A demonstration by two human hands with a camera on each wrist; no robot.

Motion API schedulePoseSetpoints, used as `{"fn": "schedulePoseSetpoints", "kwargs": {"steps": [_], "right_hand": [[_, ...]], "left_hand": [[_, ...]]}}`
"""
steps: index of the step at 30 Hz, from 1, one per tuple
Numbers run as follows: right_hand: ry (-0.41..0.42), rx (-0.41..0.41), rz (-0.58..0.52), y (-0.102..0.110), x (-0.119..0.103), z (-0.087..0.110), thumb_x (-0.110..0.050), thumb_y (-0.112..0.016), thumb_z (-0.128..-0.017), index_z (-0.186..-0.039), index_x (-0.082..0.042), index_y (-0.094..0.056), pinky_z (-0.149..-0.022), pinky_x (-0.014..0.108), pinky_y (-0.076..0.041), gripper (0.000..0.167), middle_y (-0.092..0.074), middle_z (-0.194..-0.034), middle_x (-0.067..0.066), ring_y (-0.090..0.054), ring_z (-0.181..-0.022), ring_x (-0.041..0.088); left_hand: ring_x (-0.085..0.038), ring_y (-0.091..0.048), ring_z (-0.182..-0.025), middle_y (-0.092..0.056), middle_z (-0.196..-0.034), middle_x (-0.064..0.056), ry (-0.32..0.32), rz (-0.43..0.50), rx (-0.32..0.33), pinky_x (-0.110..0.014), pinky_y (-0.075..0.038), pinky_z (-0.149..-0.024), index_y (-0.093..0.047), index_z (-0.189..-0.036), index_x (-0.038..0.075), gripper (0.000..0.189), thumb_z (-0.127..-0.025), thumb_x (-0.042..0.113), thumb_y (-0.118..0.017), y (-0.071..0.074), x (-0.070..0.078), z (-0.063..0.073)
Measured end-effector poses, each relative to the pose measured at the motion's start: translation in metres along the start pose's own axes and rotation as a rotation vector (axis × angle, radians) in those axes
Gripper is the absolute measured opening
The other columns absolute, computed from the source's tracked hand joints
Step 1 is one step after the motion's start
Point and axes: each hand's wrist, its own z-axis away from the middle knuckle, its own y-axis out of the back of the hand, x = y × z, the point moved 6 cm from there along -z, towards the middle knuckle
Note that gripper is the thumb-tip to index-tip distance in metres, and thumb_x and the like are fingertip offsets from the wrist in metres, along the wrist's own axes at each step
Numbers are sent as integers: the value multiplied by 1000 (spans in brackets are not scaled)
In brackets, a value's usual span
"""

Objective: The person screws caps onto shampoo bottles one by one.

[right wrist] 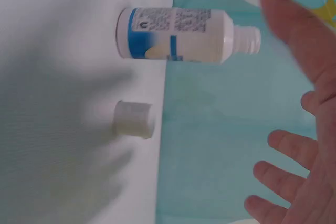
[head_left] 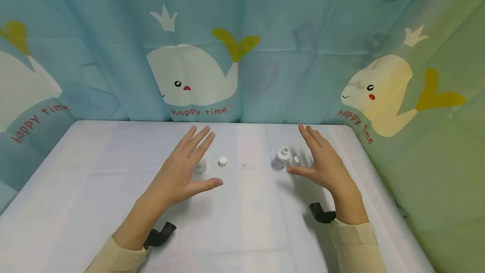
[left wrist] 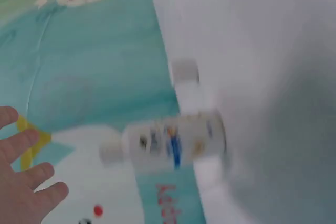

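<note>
My left hand (head_left: 179,169) hovers above the table with fingers spread, holding nothing. Beneath it a white bottle (head_left: 201,166) is partly hidden; the left wrist view shows the same labelled bottle (left wrist: 173,142) upright and uncapped, though blurred. Just right of it a white cap (head_left: 222,161) rests on the table. My right hand (head_left: 323,165) is also held up, fingers apart and free of any object. Next to its thumb stands a second white bottle (head_left: 281,158), its threaded neck bare in the right wrist view. Another white cap (right wrist: 134,119) sits beside that bottle.
A white cloth covers the table (head_left: 242,222). Behind it hangs a blue-green curtain (head_left: 288,54) printed with whales, close along the back edge and down the right side. Black wrist straps (head_left: 161,235) sit at both cuffs.
</note>
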Motion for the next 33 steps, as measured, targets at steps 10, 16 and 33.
{"fn": "schedulePoseSetpoints", "kwargs": {"steps": [10,16,33], "right_hand": [[-55,-97,-36,-16,14,1,-32,-87,-77,-159,-20,-27,-111,63,-31,102,-34,-158,19,-33,-143,44],[-77,-112,-38,-21,18,0,-31,-86,-78,-157,-19,-31,-111,63,-31,97,-36,-157,19,-35,-142,43],[-89,-178,-26,-38,27,-1,-24,-83,-81,-154,-12,-37,-111,60,-34,87,-43,-151,21,-42,-138,44]], "left_hand": [[-35,-19,-152,-27,-163,-2,-118,54,-96,-54,-31,-116,-29,-158,17,94,-86,68,-63,-47,31,-28],[-30,-17,-153,-26,-164,2,-98,98,-167,-49,-29,-118,-26,-159,21,94,-86,67,-64,-70,41,-43],[-28,-23,-151,-27,-164,4,78,303,-353,-49,-27,-119,-24,-159,24,92,-87,66,-63,-131,45,-76]]}}
